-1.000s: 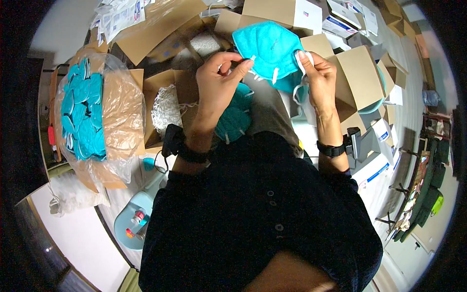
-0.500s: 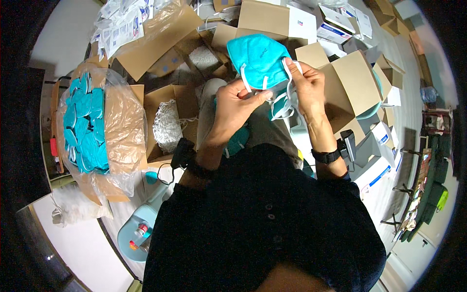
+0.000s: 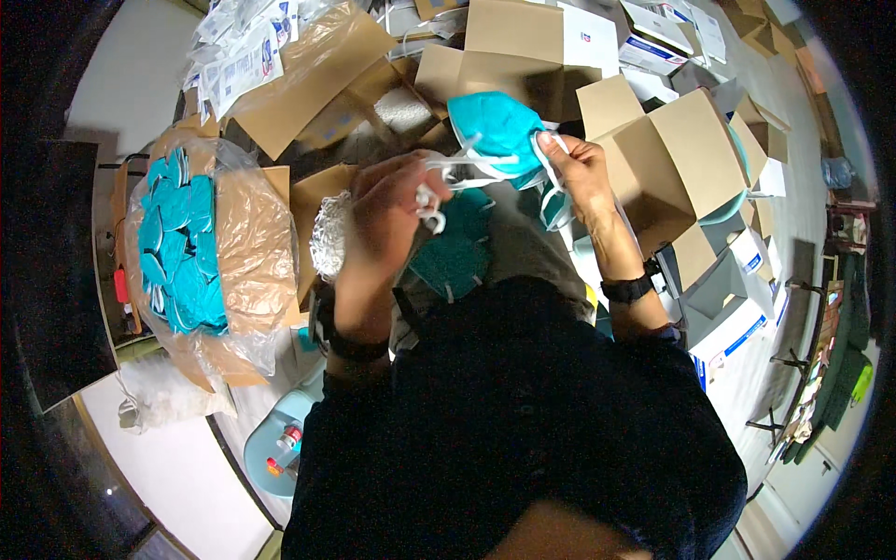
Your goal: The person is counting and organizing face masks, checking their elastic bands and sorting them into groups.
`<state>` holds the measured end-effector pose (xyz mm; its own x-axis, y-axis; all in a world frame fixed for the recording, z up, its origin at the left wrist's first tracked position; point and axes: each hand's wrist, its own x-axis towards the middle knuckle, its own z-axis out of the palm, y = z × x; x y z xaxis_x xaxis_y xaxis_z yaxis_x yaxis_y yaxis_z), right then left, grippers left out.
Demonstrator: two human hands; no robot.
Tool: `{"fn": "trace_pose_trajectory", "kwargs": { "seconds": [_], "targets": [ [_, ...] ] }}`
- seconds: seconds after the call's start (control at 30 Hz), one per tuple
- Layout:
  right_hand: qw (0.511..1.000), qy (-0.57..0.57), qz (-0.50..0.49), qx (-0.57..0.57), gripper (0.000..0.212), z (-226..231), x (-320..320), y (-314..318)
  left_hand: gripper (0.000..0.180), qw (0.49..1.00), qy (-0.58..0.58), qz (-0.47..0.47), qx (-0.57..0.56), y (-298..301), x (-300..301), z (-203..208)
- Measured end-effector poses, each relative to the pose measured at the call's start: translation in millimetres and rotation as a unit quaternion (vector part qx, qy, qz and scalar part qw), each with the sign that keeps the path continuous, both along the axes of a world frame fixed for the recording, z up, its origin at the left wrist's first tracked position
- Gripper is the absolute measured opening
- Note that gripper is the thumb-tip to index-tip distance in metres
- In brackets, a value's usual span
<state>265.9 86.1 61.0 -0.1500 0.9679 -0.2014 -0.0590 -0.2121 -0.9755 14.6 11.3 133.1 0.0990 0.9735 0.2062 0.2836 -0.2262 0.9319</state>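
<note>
A teal respirator mask point(image 3: 495, 126) hangs in front of me, tilted, its white elastic straps below it. My right hand point(image 3: 581, 173) pinches its right edge between thumb and fingers, together with a white strap. To the left, my left hand point(image 3: 385, 210) is smeared by motion, its fingers closed on white elastic straps point(image 3: 443, 177) that stretch toward the mask; a curled end dangles under the fingers. Another teal mask point(image 3: 555, 205) with a white strap shows just under my right hand. More teal masks point(image 3: 453, 252) lie on my lap.
At the left, a plastic-lined carton point(image 3: 257, 252) holds a heap of teal masks point(image 3: 182, 243). Beside it, white elastic straps point(image 3: 329, 238) fill another box, partly behind my left hand. Open cardboard boxes point(image 3: 644, 168) stand ahead and right. A blue stool point(image 3: 271, 457) carries a bottle.
My left hand has moved left and down from the mask, pulling white straps outward. The mask has tilted and dropped slightly. More masks on my lap now show.
</note>
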Motion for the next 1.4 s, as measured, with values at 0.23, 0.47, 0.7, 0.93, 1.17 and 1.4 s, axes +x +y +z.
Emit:
{"fn": "trace_pose_trajectory", "kwargs": {
  "seconds": [0.23,0.47,0.7,0.93,1.17,1.4],
  "targets": [
    [0.988,0.063,-0.136,0.042,0.02,15,19,-5,0.022,0.897,-0.35,-0.081,-0.259,15,-1,-45],
    [0.965,0.012,0.144,0.218,0.032,37,-23,-8,0.029,0.933,-0.186,-0.116,-0.287,25,24,-28],
    [0.941,-0.093,0.224,0.236,0.018,19,-41,-7,0.03,0.914,-0.203,-0.071,-0.345,18,28,-27],
    [0.99,0.043,0.132,0.024,0.017,13,-31,-1,0.03,0.9,-0.217,-0.129,-0.356,10,38,-45],
    [0.863,0.388,0.049,-0.32,0.013,4,-32,0,0.027,0.965,-0.171,-0.056,-0.189,15,72,-68],
    [0.855,0.37,-0.161,-0.326,0.023,-33,-40,68,0.025,0.953,-0.172,-0.021,-0.247,-17,70,-71]
  ]
}}
